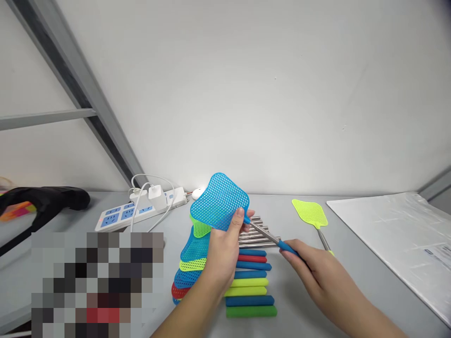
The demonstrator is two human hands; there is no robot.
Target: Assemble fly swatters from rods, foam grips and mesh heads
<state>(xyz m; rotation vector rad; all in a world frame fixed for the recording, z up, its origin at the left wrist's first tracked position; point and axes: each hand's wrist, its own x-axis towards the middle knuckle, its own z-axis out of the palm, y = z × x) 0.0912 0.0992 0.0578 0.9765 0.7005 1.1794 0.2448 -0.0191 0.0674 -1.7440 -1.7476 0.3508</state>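
A blue fly swatter [219, 201] with a perforated head and a metal shaft is held up over the table. My left hand [225, 249] pinches it at the base of the head, thumb on top. Around its blue grip is my right hand [313, 272], fingers closed. Beneath lies a row of several fly swatters, with blue, red, yellow and green handles such as a green handle [251, 311]; my left forearm hides part of them. To the right a yellow-green fly swatter [310, 213] lies alone, its handle partly behind my right hand.
At the back left lies a white power strip [141, 211] with plugged-in chargers and cables. A black curved object [45, 195] rests at far left. A flat white wrapped package [391, 234] covers the right side. The wall [275, 94] stands behind the table.
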